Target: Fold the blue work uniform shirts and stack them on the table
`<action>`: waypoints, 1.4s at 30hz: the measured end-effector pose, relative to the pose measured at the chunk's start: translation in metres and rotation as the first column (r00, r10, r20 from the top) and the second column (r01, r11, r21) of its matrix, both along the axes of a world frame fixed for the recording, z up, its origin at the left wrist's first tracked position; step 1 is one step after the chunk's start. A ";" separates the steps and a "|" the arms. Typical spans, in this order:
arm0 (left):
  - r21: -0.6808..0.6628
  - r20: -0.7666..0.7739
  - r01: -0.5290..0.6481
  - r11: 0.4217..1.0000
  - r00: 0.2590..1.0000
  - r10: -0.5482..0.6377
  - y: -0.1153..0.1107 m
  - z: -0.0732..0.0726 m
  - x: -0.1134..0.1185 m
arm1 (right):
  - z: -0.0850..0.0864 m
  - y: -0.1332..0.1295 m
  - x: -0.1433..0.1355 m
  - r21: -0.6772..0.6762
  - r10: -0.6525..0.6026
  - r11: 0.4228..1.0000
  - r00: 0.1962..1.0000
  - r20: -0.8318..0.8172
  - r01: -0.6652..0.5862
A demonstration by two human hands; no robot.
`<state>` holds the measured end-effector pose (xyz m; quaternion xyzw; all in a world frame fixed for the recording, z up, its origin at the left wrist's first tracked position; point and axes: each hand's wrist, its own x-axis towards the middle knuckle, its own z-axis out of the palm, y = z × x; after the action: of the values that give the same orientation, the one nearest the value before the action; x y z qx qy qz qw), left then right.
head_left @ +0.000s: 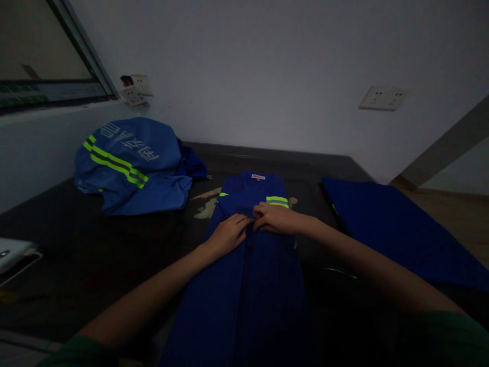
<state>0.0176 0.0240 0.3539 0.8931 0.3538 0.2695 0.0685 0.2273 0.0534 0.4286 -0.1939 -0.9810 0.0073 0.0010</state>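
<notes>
A dark blue garment (267, 275) with a collar label and yellow-green reflective bands lies lengthwise on the dark table, its sides and sleeves folded inward. Both hands meet at its upper middle, just below the collar. My left hand (229, 234) rests on the cloth, fingers close together and pointing right, their tips at a fold. From the right, my right hand (275, 218), with a ring on one finger, pinches the cloth beside the left fingertips. The lower part of the garment fades into shadow.
On the dark table (153, 244), a crumpled lighter blue garment (130, 163) with reflective stripes lies at the back left. A folded blue garment (397, 224) lies on the right. A white object (15, 254) sits at the left edge. Sockets (383, 98) are on the wall behind.
</notes>
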 end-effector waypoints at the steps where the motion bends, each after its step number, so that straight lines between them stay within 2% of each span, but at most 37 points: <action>1: 0.003 -0.002 -0.001 1.000 1.000 0.001 -0.001 0.001 0.001 | -0.002 0.002 0.000 0.010 -0.004 1.000 1.000 0.018 0.004; 5: 0.012 -0.025 -0.061 0.998 0.998 0.062 -0.004 0.002 0.004 | -0.002 0.010 0.002 -0.006 -0.013 1.000 1.000 0.021 0.013; 11: 0.102 0.004 -0.107 0.989 0.994 0.107 0.004 0.008 -0.004 | 0.005 0.013 0.011 -0.198 -0.039 0.980 0.999 -0.038 0.031; 14: 0.196 -0.081 -0.067 0.978 0.993 0.084 0.006 0.009 -0.009 | 0.004 0.015 0.013 -0.256 -0.049 0.966 0.996 -0.071 0.029; 17: 0.239 -0.204 0.030 0.971 0.979 0.020 0.003 0.007 -0.008 | -0.001 0.017 0.012 -0.288 -0.046 0.958 0.993 -0.111 0.012; 20: 0.193 -0.258 0.106 0.975 0.965 -0.054 -0.001 0.005 -0.005 | -0.010 0.016 0.010 -0.335 -0.086 0.942 0.986 -0.143 0.033; 23: 0.137 -0.277 0.136 0.981 0.956 -0.093 -0.004 0.006 -0.005 | -0.022 0.014 0.006 -0.386 -0.168 0.918 0.969 -0.182 0.086; 28: 0.073 -0.244 0.101 0.992 0.966 -0.080 -0.008 0.008 -0.009 | -0.039 0.011 -0.002 -0.473 -0.325 0.864 0.908 -0.266 0.170; 31: 0.029 -0.208 0.063 0.998 0.977 -0.056 -0.015 0.011 -0.010 | -0.046 0.011 -0.006 -0.514 -0.372 0.838 0.882 -0.290 0.185; 37: 0.048 -0.197 0.001 0.999 0.980 0.008 -0.045 0.017 -0.007 | -0.048 0.008 -0.006 -0.449 -0.430 0.856 0.835 -0.343 0.256; 42: 0.030 -0.221 0.003 1.000 0.975 0.004 -0.069 0.009 -0.004 | -0.049 0.008 -0.003 -0.401 -0.403 0.882 0.839 -0.365 0.250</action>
<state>0.0139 -0.0447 0.3631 0.9183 0.3554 0.1737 0.0149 0.2240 0.0612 0.3797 -0.3511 -0.8906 0.2182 0.1894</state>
